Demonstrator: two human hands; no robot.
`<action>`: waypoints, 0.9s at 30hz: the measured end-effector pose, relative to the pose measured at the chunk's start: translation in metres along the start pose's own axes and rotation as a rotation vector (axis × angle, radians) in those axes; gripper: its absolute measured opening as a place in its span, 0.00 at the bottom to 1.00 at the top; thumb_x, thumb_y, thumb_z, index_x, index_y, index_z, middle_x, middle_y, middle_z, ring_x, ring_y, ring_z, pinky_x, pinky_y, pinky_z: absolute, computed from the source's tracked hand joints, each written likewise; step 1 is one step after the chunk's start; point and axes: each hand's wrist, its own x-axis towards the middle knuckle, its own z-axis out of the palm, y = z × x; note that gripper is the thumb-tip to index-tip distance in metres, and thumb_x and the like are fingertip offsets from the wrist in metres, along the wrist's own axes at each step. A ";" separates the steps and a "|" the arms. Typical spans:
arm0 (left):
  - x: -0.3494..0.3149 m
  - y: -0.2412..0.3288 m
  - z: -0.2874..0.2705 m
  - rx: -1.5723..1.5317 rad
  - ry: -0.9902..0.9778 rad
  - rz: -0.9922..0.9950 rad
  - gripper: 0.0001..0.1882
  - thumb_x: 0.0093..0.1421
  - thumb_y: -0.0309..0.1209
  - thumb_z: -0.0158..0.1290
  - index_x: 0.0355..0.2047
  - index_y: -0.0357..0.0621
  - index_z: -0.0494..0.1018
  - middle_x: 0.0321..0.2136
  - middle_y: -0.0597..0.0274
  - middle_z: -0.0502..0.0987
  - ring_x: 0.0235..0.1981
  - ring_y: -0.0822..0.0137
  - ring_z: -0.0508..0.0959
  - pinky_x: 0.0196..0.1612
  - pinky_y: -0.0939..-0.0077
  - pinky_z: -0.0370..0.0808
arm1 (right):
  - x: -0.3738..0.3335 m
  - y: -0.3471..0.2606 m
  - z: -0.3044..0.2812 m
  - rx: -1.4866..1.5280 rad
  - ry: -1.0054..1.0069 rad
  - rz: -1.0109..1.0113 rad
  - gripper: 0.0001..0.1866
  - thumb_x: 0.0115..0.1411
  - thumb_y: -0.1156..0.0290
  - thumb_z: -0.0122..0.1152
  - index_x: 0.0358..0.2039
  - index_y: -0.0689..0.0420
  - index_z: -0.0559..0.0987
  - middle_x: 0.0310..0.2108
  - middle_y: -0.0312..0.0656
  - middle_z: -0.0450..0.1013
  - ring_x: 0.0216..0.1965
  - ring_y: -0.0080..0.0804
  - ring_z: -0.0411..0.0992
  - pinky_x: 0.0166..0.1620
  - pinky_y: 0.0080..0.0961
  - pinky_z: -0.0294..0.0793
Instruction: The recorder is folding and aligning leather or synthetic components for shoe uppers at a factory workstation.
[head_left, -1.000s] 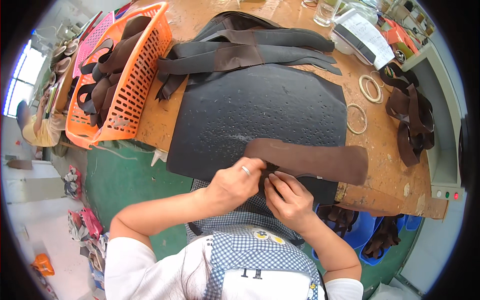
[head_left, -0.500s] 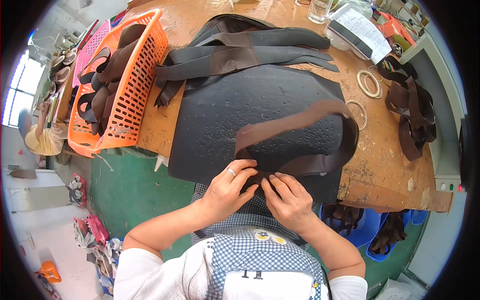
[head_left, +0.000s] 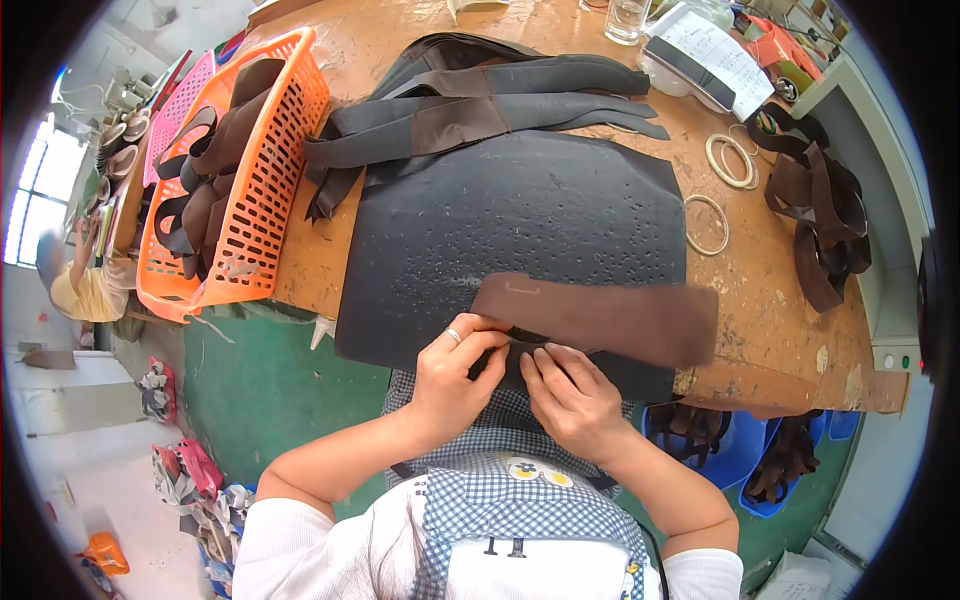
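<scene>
A long brown leather strip (head_left: 610, 318) lies flat across the near edge of a large black rubber mat (head_left: 520, 215) on the wooden workbench (head_left: 770, 330). My left hand (head_left: 450, 375), with a ring on one finger, pinches the strip's near edge at its left end. My right hand (head_left: 565, 390) presses the same edge right beside it, fingertips almost touching the left hand's. Both hands sit at the mat's front border, above my checked apron.
A pile of dark leather strips (head_left: 480, 100) lies behind the mat. An orange basket (head_left: 255, 170) of leather pieces stands at the left. Two rings (head_left: 708, 222) and looped brown straps (head_left: 815, 225) lie at the right. Blue bins (head_left: 740, 450) sit under the bench. Another person (head_left: 85, 285) is at far left.
Half a second ago the strip's right part was lifted and arched over the mat; now it lies flat again. Both hands stayed at its near left edge.
</scene>
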 end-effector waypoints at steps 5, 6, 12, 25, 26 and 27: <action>-0.002 0.002 0.006 0.055 0.053 0.088 0.07 0.50 0.17 0.60 0.31 0.35 0.78 0.36 0.58 0.80 0.44 0.58 0.80 0.44 0.67 0.79 | -0.001 0.001 0.003 0.002 0.009 -0.022 0.19 0.49 0.72 0.59 0.42 0.65 0.81 0.43 0.45 0.74 0.49 0.40 0.73 0.53 0.33 0.76; -0.002 0.002 0.007 0.083 0.055 0.112 0.07 0.50 0.17 0.60 0.31 0.36 0.78 0.35 0.58 0.80 0.45 0.57 0.79 0.45 0.67 0.78 | 0.000 0.001 0.001 0.007 0.004 -0.015 0.20 0.46 0.75 0.62 0.42 0.65 0.82 0.43 0.45 0.75 0.48 0.39 0.74 0.51 0.33 0.78; -0.003 0.000 0.009 0.109 0.057 0.141 0.07 0.49 0.17 0.60 0.31 0.36 0.78 0.35 0.59 0.80 0.44 0.57 0.79 0.44 0.68 0.79 | 0.000 0.002 0.001 0.012 0.006 -0.013 0.21 0.43 0.77 0.66 0.41 0.64 0.82 0.43 0.45 0.75 0.47 0.39 0.75 0.49 0.33 0.79; -0.011 -0.003 0.010 0.237 0.036 0.280 0.12 0.44 0.15 0.61 0.32 0.33 0.80 0.35 0.57 0.81 0.39 0.57 0.80 0.37 0.69 0.80 | -0.007 0.000 0.000 0.041 0.007 -0.019 0.22 0.40 0.78 0.66 0.40 0.66 0.82 0.45 0.48 0.76 0.48 0.42 0.75 0.50 0.37 0.78; -0.012 -0.004 0.009 0.238 0.036 0.280 0.12 0.44 0.15 0.61 0.32 0.33 0.80 0.35 0.57 0.81 0.39 0.57 0.80 0.37 0.69 0.80 | -0.007 0.000 0.000 0.042 0.007 -0.019 0.22 0.40 0.78 0.66 0.40 0.66 0.82 0.45 0.48 0.76 0.48 0.42 0.75 0.50 0.37 0.78; -0.012 -0.005 0.009 0.254 0.035 0.304 0.12 0.44 0.14 0.60 0.32 0.32 0.80 0.35 0.56 0.80 0.39 0.57 0.80 0.37 0.69 0.81 | -0.007 0.000 0.000 0.060 0.014 -0.017 0.22 0.40 0.78 0.65 0.40 0.66 0.82 0.45 0.48 0.76 0.48 0.42 0.75 0.50 0.37 0.78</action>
